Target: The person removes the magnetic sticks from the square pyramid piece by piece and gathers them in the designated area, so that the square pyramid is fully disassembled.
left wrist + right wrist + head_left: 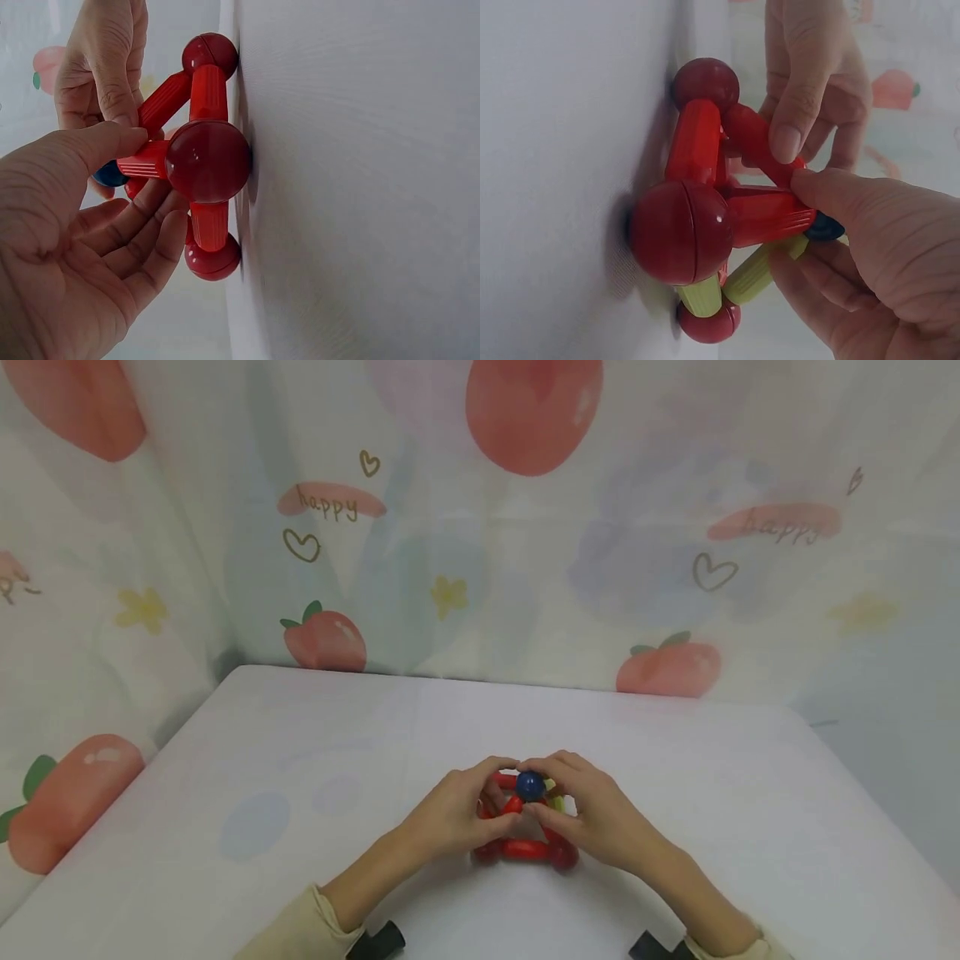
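Note:
A pyramid-like frame of magnetic rods and balls stands on the white table, with red balls point(681, 231) at its lower corners. Red rods point(525, 849) and yellow-green rods point(754, 276) join them, and a blue ball point(530, 786) sits at the top. From the left, my left hand point(456, 810) pinches a sloping red rod point(146, 159) near its upper end. My right hand point(600, 814) curls around the top from the other side, thumb and index finger at the blue ball; its thumb touches a red rod's end point(780, 214). Some fingertips are hidden behind the rods.
The white table point(337, 718) surrounds the frame on all sides. Behind and at the left hangs a printed cloth point(525, 577) with fruit and heart patterns. Dark wrist mounts point(377, 941) show beside the beige sleeves.

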The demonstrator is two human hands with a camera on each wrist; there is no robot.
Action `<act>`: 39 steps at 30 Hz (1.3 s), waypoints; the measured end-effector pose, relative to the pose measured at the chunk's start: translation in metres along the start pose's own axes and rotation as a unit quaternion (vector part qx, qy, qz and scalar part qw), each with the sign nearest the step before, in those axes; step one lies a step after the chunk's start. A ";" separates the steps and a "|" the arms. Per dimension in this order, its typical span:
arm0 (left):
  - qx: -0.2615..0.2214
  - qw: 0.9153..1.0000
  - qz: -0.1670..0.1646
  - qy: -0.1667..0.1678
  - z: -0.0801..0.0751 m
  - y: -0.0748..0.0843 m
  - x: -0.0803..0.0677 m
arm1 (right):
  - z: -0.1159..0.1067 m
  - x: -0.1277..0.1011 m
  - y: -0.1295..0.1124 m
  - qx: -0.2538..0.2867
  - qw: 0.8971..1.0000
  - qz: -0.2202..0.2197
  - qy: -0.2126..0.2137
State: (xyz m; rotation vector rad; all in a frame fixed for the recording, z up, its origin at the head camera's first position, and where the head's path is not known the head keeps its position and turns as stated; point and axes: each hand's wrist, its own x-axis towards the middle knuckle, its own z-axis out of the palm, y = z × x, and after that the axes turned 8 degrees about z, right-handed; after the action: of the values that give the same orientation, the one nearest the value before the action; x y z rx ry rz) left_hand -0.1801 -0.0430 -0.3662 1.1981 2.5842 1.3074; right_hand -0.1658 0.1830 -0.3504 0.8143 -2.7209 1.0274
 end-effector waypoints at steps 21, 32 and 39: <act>-0.007 1.000 -0.009 -0.005 0.000 -0.003 0.001 | 0.006 0.000 0.009 0.105 0.994 0.015 -0.032; -0.014 1.000 -0.012 0.002 0.001 -0.004 0.000 | 0.008 0.000 0.012 0.147 0.987 0.033 -0.054; -0.010 1.000 -0.017 0.005 0.000 -0.003 0.001 | 0.006 0.000 0.011 0.134 0.988 0.042 -0.068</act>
State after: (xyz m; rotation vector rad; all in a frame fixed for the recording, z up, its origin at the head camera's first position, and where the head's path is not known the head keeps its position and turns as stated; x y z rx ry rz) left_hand -0.1824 -0.0435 -0.3678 1.1424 2.5803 1.3342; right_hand -0.1711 0.1866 -0.3615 0.8431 -2.7876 1.4284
